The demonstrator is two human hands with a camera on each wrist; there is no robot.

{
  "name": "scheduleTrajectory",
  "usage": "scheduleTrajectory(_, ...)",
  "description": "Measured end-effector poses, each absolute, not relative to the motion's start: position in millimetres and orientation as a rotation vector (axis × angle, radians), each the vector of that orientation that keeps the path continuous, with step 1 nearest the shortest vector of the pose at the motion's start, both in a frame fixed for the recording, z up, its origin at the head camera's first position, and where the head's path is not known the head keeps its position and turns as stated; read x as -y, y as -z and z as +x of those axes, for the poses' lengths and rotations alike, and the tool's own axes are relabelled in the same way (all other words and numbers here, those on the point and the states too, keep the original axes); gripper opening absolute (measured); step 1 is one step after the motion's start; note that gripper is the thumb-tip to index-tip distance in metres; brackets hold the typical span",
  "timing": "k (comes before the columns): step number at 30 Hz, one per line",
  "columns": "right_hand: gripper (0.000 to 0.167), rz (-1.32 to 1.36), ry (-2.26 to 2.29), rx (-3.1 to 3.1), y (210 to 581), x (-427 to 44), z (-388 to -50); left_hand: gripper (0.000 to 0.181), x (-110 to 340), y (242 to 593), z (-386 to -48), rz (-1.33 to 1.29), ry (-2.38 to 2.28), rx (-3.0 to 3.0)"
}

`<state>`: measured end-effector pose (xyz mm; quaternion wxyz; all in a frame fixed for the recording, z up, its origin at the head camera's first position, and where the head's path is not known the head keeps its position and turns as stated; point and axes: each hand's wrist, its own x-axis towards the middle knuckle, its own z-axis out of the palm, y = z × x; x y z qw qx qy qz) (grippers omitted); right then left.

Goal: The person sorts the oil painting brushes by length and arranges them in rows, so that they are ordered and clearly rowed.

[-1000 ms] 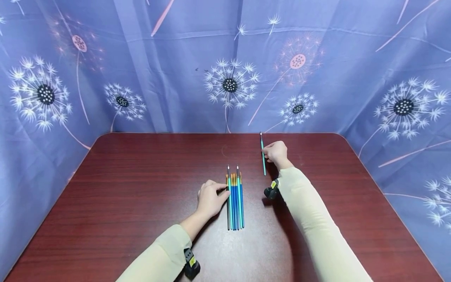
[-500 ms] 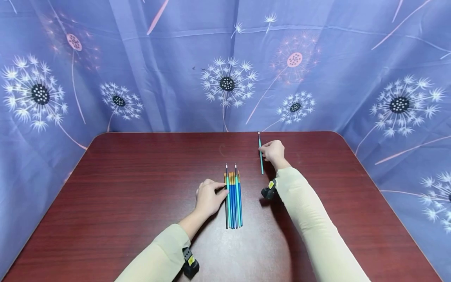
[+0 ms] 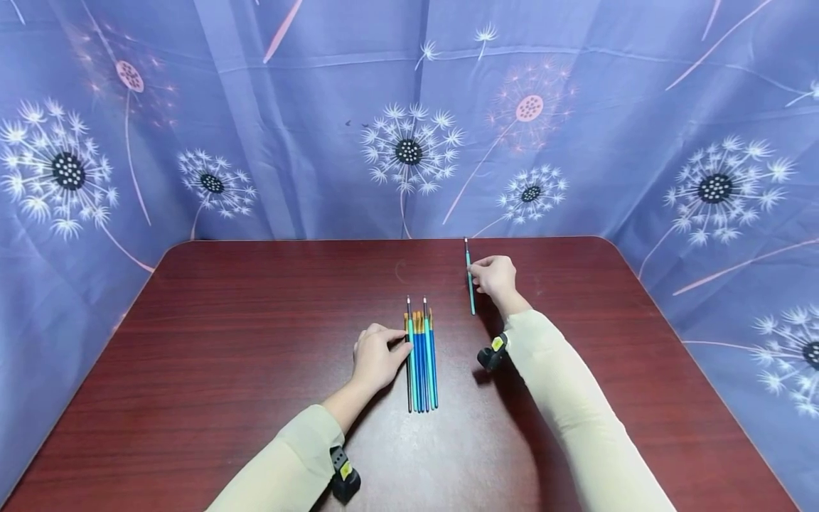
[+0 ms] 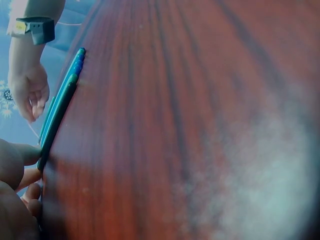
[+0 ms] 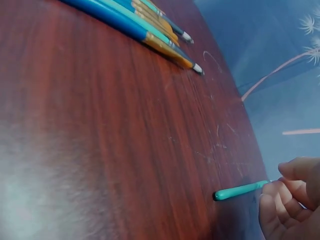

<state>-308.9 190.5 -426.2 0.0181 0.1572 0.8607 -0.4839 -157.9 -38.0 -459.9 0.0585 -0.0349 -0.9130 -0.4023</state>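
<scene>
Several paintbrushes (image 3: 420,363), blue, teal and one black, lie side by side near the middle of the table, bristles toward the back edge. My left hand (image 3: 376,359) touches the left side of this row with thumb and index finger; the black brush (image 4: 61,115) is nearest to it in the left wrist view. Farther back and to the right, my right hand (image 3: 495,279) pinches a single teal brush (image 3: 470,288) near its middle, its tip at the back edge. In the right wrist view the teal handle (image 5: 240,191) sticks out from the curled fingers.
The dark red wooden table (image 3: 224,320) reaches back to a blue curtain (image 3: 307,142) with a dandelion print, which also hangs at both sides. A small black device (image 3: 345,483) is strapped on the left wrist, another (image 3: 492,354) on the right.
The whole head view has shifted slightly, so table and brushes appear a little farther left. Both hands keep their places at the brushes.
</scene>
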Motion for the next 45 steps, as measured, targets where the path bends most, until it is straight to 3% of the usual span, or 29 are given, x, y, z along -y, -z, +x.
scheduleTrajectory(14, 0.024, 0.369, 1.729, -2.515, 425, -189, -276, 0.029, 39, 460, -157, -0.096, 1.223, 2.770)
scheduleTrajectory(45, 0.024, 0.153, 1.757, -2.321, 431, -163, -203, 0.029, 39, 457, -157, -0.109, 1.206, 2.768)
